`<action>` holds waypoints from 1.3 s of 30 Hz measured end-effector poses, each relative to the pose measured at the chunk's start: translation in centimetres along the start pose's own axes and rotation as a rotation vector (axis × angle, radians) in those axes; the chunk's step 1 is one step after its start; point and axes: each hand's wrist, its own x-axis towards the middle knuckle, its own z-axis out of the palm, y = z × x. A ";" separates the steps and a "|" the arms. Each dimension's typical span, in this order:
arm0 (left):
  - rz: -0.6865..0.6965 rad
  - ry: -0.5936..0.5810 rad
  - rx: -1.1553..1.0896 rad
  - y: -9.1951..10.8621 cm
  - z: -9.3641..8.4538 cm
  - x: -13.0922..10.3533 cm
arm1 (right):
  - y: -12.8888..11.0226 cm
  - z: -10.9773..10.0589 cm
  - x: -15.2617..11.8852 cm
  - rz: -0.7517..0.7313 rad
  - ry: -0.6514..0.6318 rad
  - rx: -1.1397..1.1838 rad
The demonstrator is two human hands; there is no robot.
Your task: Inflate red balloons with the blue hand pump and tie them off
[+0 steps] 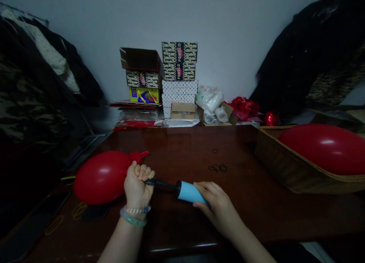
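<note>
My left hand point(139, 185) is closed in a fist around the black end of a hand balloon pump point(191, 192), with a bracelet and a pale green bangle on its wrist. My right hand point(214, 204) wraps the pump's light blue barrel. A thin black rod shows between the two hands. Just left of my left fist lies an inflated red balloon point(101, 177); a limp red tail point(139, 155) sticks out above the knuckles. Whether the fist also pinches part of the balloon is hidden.
A wicker basket point(285, 169) with a big red balloon point(325, 147) stands at the right. Black bands point(218, 168) lie mid-table, yellow rubber bands point(78, 211) at the left. Stacked boxes point(179, 90) and plastic bags point(209, 97) line the wall. Clothes hang on both sides.
</note>
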 end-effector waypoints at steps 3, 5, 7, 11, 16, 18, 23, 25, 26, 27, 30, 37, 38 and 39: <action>-0.010 -0.009 0.005 -0.2 0.1 -0.3 | -0.1 0.2 0.0 -0.019 0.024 -0.020; -0.014 -0.018 0.013 -0.5 0.2 -0.5 | -0.3 0.6 -0.1 -0.014 0.028 -0.022; -0.019 -0.021 0.024 -0.8 0.2 -0.7 | -0.5 0.9 -0.2 -0.003 0.019 -0.017; -0.036 -0.038 0.047 -1.8 0.4 -1.3 | -1.3 1.6 -0.2 0.032 -0.006 0.012; -0.042 -0.046 0.076 -2.6 0.6 -1.8 | -1.9 2.0 -0.1 0.077 -0.020 0.031; -0.025 -0.052 0.080 -2.5 0.7 -1.9 | -1.9 2.0 -0.1 0.082 -0.014 0.034; 0.000 -0.056 0.081 -1.7 0.7 -1.6 | -1.4 1.9 -0.2 0.056 -0.009 0.048; 0.013 -0.062 0.074 -1.2 0.6 -1.3 | -1.1 1.7 -0.2 0.043 -0.004 0.045; 0.022 -0.064 0.069 -0.9 0.6 -1.1 | -0.9 1.6 -0.2 0.035 -0.004 0.042; 0.031 -0.064 0.064 -0.6 0.4 -0.9 | -0.7 1.4 -0.3 0.029 -0.004 0.039; 0.060 -0.044 0.046 0.0 0.0 -0.2 | 0.0 1.0 -0.3 0.014 0.001 0.033; 0.070 -0.017 0.014 -0.2 -0.5 0.5 | 0.6 1.2 -0.5 0.027 0.010 -0.008; 0.068 -0.019 0.012 -0.4 -0.5 0.4 | 0.5 1.3 -0.5 0.031 0.014 -0.017; 0.063 -0.021 0.010 -0.5 -0.5 0.2 | 0.5 1.4 -0.5 0.031 0.017 -0.023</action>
